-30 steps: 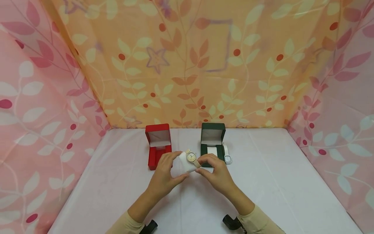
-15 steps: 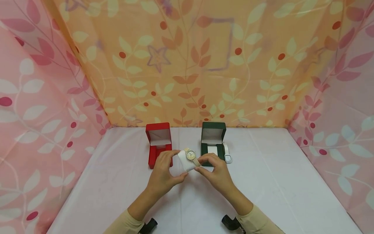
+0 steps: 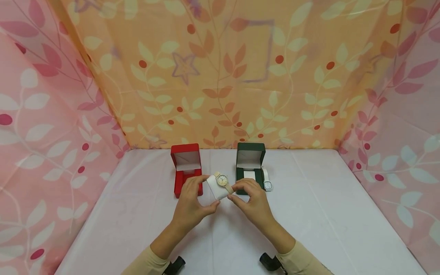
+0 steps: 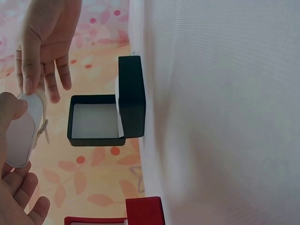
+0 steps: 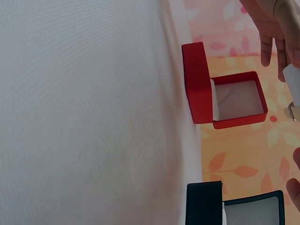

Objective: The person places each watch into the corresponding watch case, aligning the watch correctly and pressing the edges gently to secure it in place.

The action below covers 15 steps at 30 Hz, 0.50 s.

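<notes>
Held up over the table is a white watch cushion (image 3: 215, 188) with a cream-strapped wristwatch (image 3: 222, 180) lying across it, its round dial upward. My left hand (image 3: 190, 204) grips the cushion from the left between thumb and fingers. From the right, my right hand (image 3: 255, 200) pinches the lower end of the strap at the cushion's edge. In the left wrist view the underside of the cushion (image 4: 21, 136) shows, with a buckle beside it. Only the fingertips of my right hand (image 5: 294, 187) appear in the right wrist view.
Behind my left hand stands an open red watch box (image 3: 186, 152). To its right is an open green watch box (image 3: 251, 147) with a white cushion (image 3: 249, 175) inside. A white wristwatch (image 3: 267, 183) lies against its right side. Patterned cloth (image 3: 220, 76) walls in the white table (image 3: 309, 214).
The cushion and wristwatch have shifted slightly left and away from me, tilting a little. Both hands keep their hold; the boxes stay put.
</notes>
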### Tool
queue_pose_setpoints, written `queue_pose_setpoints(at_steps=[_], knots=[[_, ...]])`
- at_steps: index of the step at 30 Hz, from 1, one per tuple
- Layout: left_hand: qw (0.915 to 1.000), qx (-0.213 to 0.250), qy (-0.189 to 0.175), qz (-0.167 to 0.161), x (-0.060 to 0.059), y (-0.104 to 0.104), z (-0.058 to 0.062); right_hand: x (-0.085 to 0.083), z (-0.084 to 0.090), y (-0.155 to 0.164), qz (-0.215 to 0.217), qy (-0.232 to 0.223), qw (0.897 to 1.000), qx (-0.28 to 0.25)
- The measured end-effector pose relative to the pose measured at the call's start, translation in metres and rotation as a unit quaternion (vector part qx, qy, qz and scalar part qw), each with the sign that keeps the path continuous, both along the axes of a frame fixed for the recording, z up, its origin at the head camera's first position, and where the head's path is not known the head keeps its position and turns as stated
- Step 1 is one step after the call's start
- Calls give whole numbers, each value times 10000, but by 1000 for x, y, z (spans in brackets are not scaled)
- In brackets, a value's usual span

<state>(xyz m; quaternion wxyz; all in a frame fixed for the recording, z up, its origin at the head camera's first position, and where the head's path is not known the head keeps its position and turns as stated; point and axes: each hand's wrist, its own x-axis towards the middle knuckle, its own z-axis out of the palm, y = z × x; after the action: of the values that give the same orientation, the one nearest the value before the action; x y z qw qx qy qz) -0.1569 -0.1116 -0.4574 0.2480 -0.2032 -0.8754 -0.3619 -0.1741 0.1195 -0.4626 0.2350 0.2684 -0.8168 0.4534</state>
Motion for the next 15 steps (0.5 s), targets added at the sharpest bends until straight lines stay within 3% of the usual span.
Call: queue_pose_setpoints(at_steps=[5,15], knots=[[10000,17,10,17,-1,0,-1,1,0,-2,71,0,9999,-143],[9999,87,-69,56,-2,-1,-1,2,-1,-3,211,-458,9984,-247]])
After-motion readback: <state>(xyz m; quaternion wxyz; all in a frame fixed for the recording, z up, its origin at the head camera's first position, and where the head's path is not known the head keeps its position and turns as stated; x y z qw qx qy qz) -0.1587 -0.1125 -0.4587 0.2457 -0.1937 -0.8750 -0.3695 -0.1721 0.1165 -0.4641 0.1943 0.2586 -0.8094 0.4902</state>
